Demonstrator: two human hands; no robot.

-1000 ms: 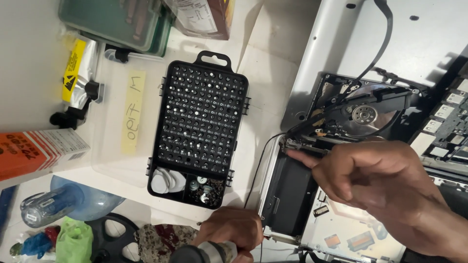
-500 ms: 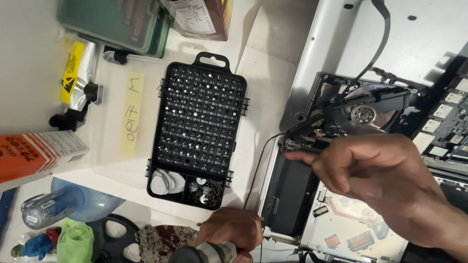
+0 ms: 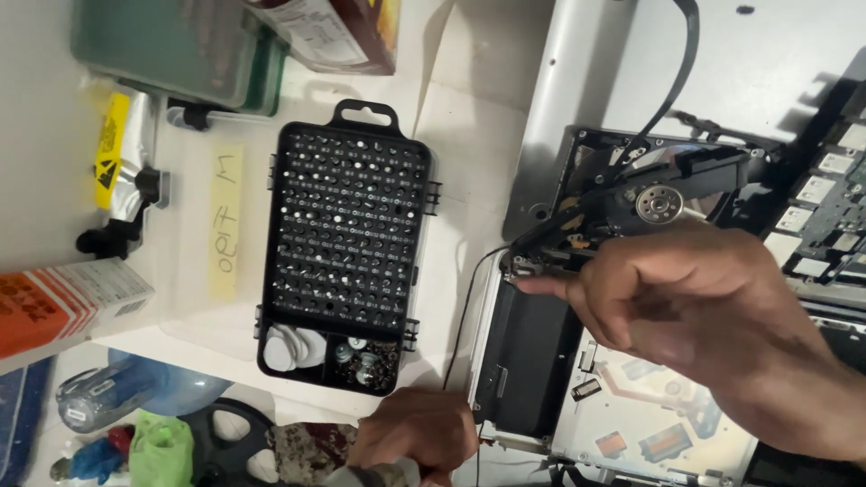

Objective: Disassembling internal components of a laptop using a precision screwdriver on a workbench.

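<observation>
An opened laptop (image 3: 577,99) lies on its back at the right, its insides exposed: a black battery block (image 3: 532,361), a circuit board (image 3: 649,424) and an optical drive (image 3: 667,194) with a round hub. My right hand (image 3: 695,307) hovers over the laptop, forefinger pointing left and touching a small connector at the top corner of the black block. Whether it pinches anything is hidden. My left hand (image 3: 415,437) rests at the laptop's lower left corner, fingers curled on its edge. A thin black wire (image 3: 465,316) runs down between them.
A black screwdriver-bit case (image 3: 347,243) lies open left of the laptop, on a clear plastic box lid with a yellow label (image 3: 225,221). An orange and white box (image 3: 63,307), a green container (image 3: 171,45), a brown box (image 3: 334,32) and plastic clutter (image 3: 117,424) line the left side.
My right hand has shifted slightly left and down along the laptop, its forefinger staying at the connector. The left hand has not moved.
</observation>
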